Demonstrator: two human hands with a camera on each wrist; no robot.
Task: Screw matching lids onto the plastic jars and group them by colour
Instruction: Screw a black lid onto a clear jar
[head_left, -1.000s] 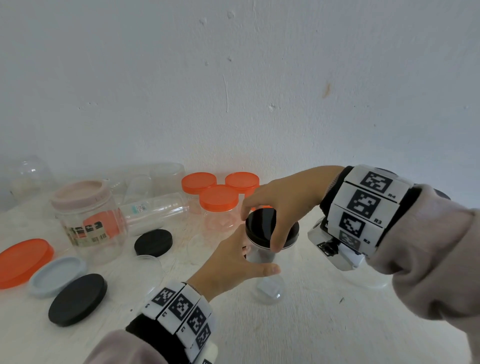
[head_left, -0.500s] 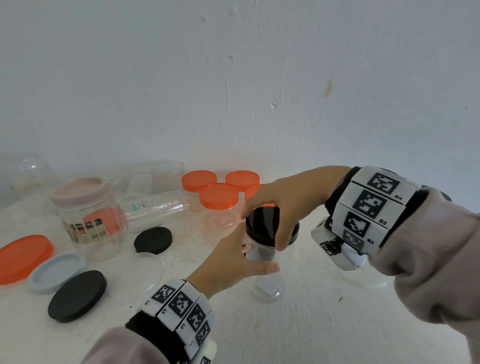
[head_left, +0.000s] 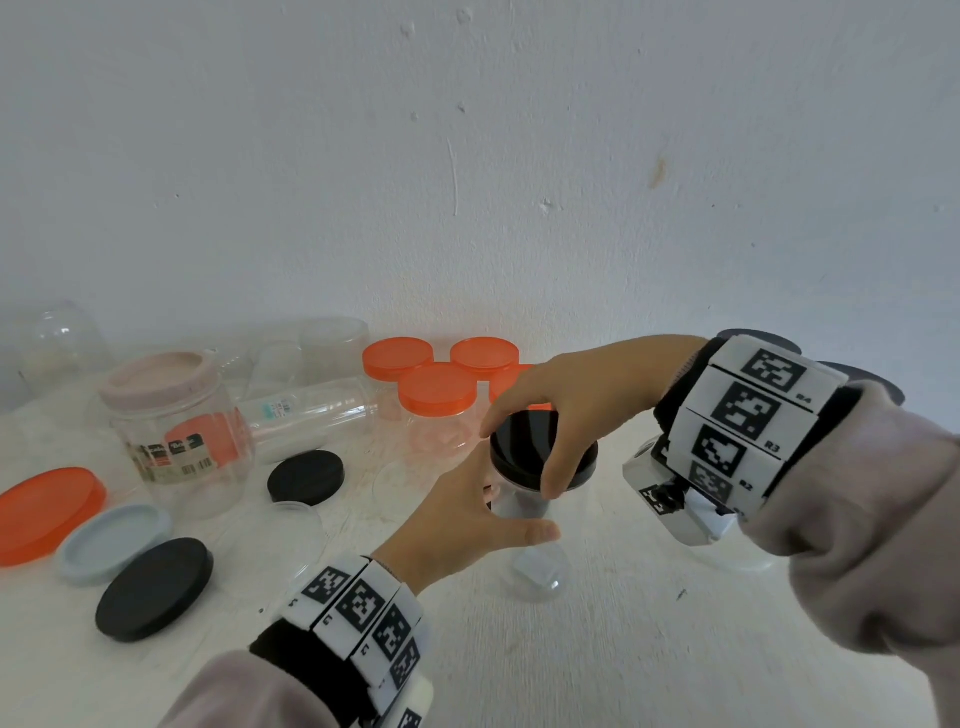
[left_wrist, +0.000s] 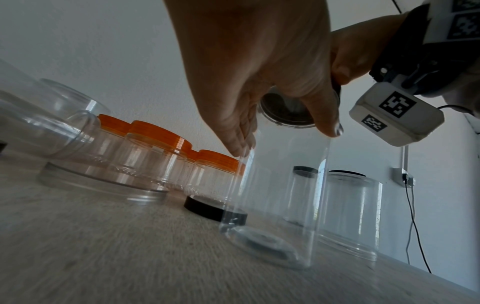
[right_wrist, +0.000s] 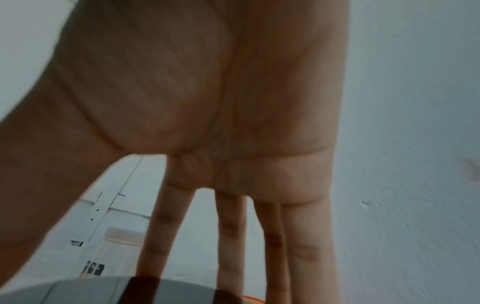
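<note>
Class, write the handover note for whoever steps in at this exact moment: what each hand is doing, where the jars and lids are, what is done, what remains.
Left hand: grips the body of the tall clear plastic jar standing on the white table.
Right hand: fingers curled round the round black lid on that jar's mouth; how tight it is cannot be told.
Done: four orange-lidded clear jars grouped at the back.
Left: two loose black lids, a loose orange lid and a loose pale blue lid lie at the left, with open clear jars behind. The pink-lidded labelled jar stands alone.
</note>
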